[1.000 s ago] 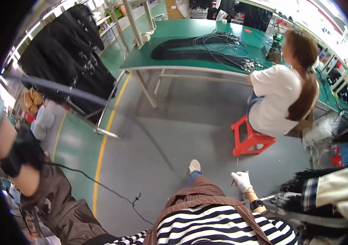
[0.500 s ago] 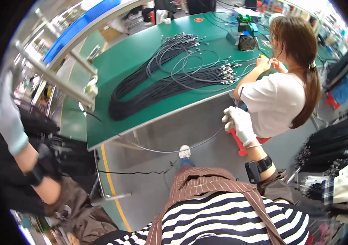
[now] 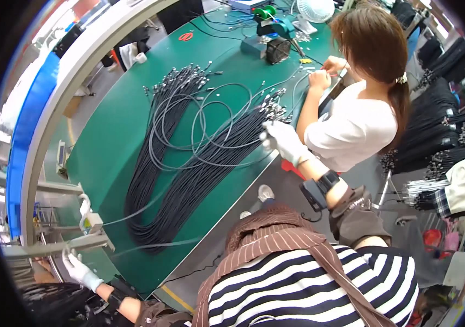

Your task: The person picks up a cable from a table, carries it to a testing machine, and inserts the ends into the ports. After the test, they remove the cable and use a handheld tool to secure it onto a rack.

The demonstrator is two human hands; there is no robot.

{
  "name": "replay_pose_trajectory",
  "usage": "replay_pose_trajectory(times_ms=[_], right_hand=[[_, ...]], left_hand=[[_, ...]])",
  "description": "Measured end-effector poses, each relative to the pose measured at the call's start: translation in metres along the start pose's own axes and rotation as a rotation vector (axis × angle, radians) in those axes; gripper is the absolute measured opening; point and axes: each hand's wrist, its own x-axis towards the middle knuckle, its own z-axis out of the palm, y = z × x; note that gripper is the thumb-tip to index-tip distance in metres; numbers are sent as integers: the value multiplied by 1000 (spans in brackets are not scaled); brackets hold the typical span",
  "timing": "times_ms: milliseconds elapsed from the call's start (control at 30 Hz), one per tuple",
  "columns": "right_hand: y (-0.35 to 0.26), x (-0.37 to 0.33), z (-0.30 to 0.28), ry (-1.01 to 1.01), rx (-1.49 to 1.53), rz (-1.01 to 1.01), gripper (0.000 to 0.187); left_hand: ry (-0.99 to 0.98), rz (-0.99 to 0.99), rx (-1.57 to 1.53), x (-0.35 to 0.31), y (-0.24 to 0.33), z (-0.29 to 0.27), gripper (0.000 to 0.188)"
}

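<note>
My left hand point(image 3: 81, 272), in a white glove, has its fingers spread beside the grey metal frame point(image 3: 61, 248) at the lower left. Nothing shows in it. My right hand point(image 3: 287, 143), also gloved, is over the table's near edge by the silvery connector ends point(image 3: 274, 106) of a cable bundle. Its fingers are curled on a grey cable point(image 3: 243, 165), though the grip itself is partly hidden. The black cable bundle point(image 3: 156, 231) lies bent in a U on the green table point(image 3: 101, 180). Loose grey loops point(image 3: 202, 122) rest across it. A blurred cable strand point(image 3: 156, 247) crosses the bundle's bend.
A co-worker in a white top point(image 3: 352, 122) sits at the right, hands together over the table edge. Beyond are a machine with a green spool point(image 3: 265, 13) and a white fan point(image 3: 315, 8). More black cable bundles point(image 3: 423, 131) hang at the far right.
My view has turned and come closer to the table. My left hand has come down from the upper left to the metal frame. My right hand has moved over the table edge.
</note>
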Motion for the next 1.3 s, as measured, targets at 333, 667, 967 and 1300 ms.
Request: replay_pose_trajectory(times_ms=[333, 667, 967, 1300], right_hand=[[-23, 89, -1, 85, 360, -127, 13], [-21, 93, 1, 165, 250, -46, 19], [9, 59, -22, 257, -4, 8, 23], [-1, 46, -20, 220, -149, 59, 24]], left_hand=[[-490, -77, 970, 8, 15, 127, 65], [-687, 486, 346, -138, 97, 341, 21], [-979, 1060, 150, -198, 154, 480, 11], [-1094, 1105, 175, -214, 137, 508, 9]])
